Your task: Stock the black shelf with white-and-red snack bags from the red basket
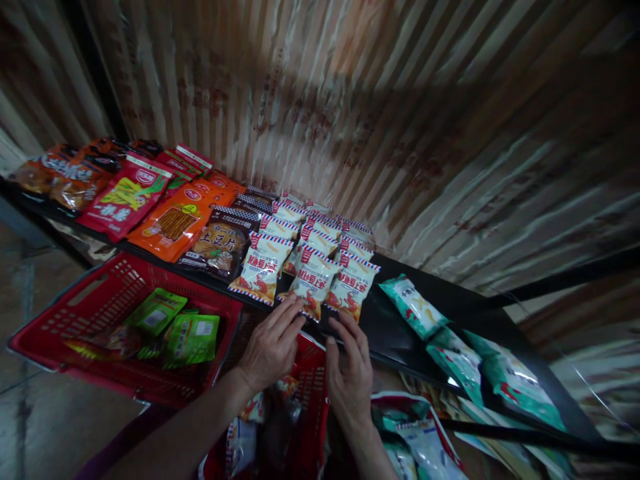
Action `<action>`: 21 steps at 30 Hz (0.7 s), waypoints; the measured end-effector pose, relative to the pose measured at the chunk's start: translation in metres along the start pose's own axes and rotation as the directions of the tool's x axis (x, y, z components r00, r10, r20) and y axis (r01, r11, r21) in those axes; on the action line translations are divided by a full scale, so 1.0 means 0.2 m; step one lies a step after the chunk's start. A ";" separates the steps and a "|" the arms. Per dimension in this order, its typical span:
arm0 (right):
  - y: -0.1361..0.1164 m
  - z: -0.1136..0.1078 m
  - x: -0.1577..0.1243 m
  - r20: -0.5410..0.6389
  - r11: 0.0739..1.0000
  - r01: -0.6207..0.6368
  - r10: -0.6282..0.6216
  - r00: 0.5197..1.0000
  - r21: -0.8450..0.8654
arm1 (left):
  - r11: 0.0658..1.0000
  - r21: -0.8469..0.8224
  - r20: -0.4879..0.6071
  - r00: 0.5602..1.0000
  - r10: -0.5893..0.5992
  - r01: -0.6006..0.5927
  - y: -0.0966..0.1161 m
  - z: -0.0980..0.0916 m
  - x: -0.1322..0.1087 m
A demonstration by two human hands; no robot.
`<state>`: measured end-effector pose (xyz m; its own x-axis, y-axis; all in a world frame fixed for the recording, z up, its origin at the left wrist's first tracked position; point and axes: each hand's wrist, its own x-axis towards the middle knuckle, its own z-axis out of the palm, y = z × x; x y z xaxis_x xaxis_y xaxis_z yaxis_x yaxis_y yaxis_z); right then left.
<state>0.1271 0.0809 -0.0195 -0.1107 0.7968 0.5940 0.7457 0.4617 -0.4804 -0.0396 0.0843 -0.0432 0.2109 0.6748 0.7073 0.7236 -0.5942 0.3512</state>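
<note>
My left hand (271,347) lies with fingers stretched out, fingertips touching the lower edge of a white-and-red snack packet (313,280) at the front of the black shelf (400,327). My right hand (350,373) is beside it, fingers spread, at the shelf's front edge just below another white-and-red packet (350,287). Neither hand holds anything. Several more of these packets are stacked in rows behind.
A red basket (90,320) with green packets stands at the left; a second red basket (313,400) sits under my hands. Orange, red and dark snack bags (175,220) line the shelf's left. Teal packets (413,307) lie to the right. A corrugated metal wall rises behind.
</note>
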 end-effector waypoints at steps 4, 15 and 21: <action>0.03 0.01 -0.10 0.073 0.999 0.010 -0.013 0.997 0.038 | 1.000 -0.012 0.016 1.000 0.014 -0.014 0.06 0.03 0.00; 0.11 -0.07 -0.19 0.320 0.995 -0.085 0.062 0.946 0.059 | 0.991 -0.086 0.448 0.893 -0.050 0.099 0.21 0.13 -0.10; 0.17 -0.15 -0.26 0.864 0.985 -0.115 0.165 0.476 -0.125 | 0.952 0.122 0.920 0.328 -0.215 0.282 0.19 0.11 -0.26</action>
<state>0.1771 0.0444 -0.0474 -0.4969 0.7925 -0.3536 0.8297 0.3144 -0.4612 -0.0095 0.0367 -0.0796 0.5178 0.7521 -0.4078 0.8283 -0.3214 0.4588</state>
